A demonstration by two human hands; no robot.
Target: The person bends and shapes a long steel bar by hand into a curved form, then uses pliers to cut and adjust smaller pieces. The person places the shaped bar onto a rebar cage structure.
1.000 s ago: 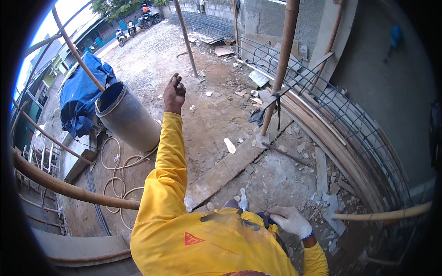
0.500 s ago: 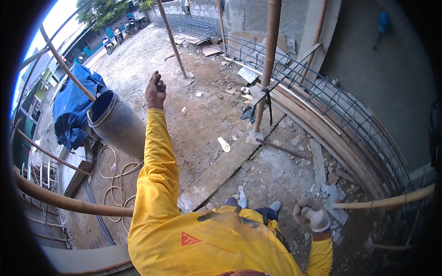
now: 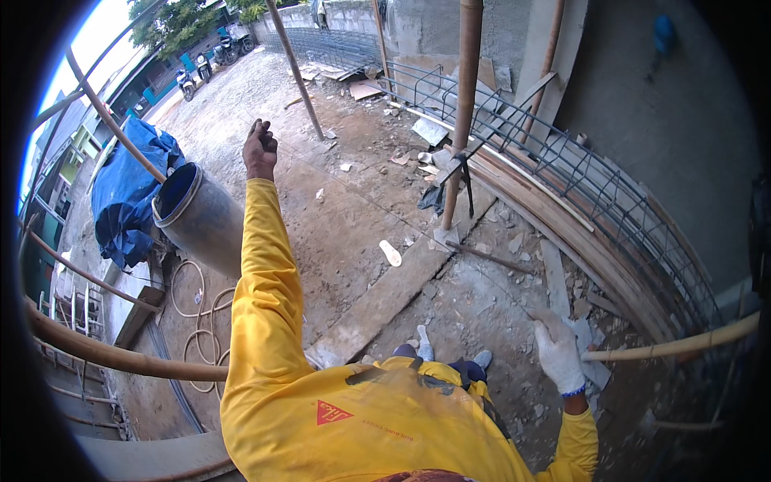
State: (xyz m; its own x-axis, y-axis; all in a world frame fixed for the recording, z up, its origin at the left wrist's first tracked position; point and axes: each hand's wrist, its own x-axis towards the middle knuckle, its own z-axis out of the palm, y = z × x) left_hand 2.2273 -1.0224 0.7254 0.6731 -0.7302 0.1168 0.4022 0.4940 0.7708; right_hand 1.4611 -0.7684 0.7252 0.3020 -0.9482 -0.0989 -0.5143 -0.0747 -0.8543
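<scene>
My bare left hand (image 3: 260, 150) is raised at the end of an outstretched arm, left of the middle, with its fingers curled closed. A thin string (image 3: 385, 210) runs from it in a slanting line across the view, down to the right. At the other end, my right hand (image 3: 558, 353) in a white knitted glove has its fingertips drawn together on the string, low on the right. Between the two hands the string looks taut, well above the ground. Most of the left fingers' grip is hidden.
Bamboo rails (image 3: 120, 349) cross on both sides, and a bamboo pole (image 3: 466, 88) stands ahead. A blue-grey drum (image 3: 201, 225) and blue tarp (image 3: 128, 181) are on the left, above a coiled hose (image 3: 193, 321). Stacked timber (image 3: 554, 217) and a rebar cage (image 3: 578, 173) line the right.
My right hand has gone from a curled fist to reaching forward with fingertips together. My left hand has shifted slightly left and up. The string now shows as a straight line between them.
</scene>
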